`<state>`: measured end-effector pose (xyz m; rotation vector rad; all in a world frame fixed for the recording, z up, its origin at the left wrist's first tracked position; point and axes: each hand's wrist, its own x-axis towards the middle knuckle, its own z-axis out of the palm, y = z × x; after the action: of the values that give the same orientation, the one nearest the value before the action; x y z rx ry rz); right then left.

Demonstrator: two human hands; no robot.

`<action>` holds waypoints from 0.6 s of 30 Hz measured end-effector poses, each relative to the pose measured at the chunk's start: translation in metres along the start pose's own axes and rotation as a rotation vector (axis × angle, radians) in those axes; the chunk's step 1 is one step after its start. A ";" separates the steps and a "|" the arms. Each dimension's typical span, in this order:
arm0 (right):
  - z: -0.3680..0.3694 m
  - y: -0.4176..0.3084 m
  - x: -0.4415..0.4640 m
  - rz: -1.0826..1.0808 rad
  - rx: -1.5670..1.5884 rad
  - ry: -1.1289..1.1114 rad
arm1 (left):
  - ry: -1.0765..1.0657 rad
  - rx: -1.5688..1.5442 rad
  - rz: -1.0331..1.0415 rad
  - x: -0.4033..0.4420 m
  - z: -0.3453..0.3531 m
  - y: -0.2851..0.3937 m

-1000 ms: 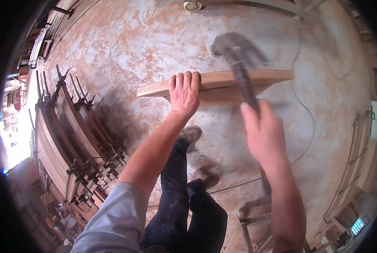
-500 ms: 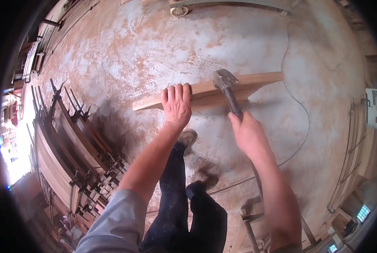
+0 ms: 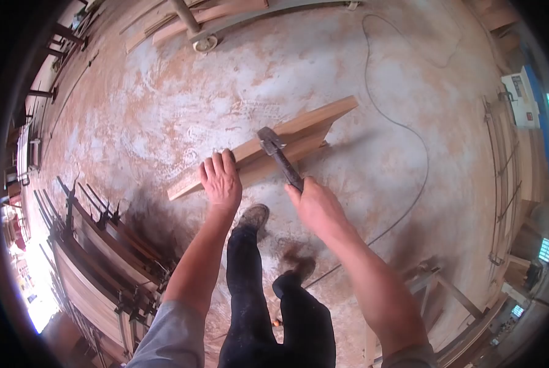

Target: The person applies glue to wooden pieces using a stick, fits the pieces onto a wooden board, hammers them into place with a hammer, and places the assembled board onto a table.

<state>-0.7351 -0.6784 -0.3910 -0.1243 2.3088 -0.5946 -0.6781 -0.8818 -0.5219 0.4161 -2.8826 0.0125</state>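
My left hand [image 3: 221, 183] is wrapped over the top edge of a wooden piece [image 3: 314, 122], near its left end. The piece slants up to the right, with a wider wooden part below its long top edge. In my right hand [image 3: 316, 202] is the dark handle of a hammer [image 3: 282, 161]. The hammer's head lies over the top edge of the wood, right of my left hand. Whether the head touches the wood I cannot tell.
Clamped curved boards [image 3: 87, 276] stand at the lower left. A thin cable [image 3: 426, 159] curves over the floor on the right. A wheeled frame [image 3: 205, 43] is at the top. A white box [image 3: 520, 101] and long boards [image 3: 501, 178] are at the right.
The wood, both hands and the hammer appear further left and lower, with the wood slanting more steeply. The hammer head has come down from its raised position onto or just over the wood's edge.
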 end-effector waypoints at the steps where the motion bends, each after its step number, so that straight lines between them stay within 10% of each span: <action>1: -0.008 -0.006 -0.005 0.007 -0.001 -0.012 | -0.018 0.001 0.003 -0.003 -0.003 0.001; 7: -0.015 -0.005 -0.029 0.068 0.059 -0.049 | -0.102 -0.033 0.059 -0.012 -0.028 0.008; 13: -0.012 0.035 -0.117 0.258 0.184 -0.008 | -0.824 -0.268 -0.014 0.024 -0.059 -0.007; 18: 0.008 0.122 -0.213 0.542 0.037 -0.097 | -0.887 -0.370 0.021 0.077 -0.073 -0.023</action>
<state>-0.5648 -0.5183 -0.3150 0.4671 2.1072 -0.3400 -0.7270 -0.9225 -0.4341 0.3810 -3.6057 -0.9010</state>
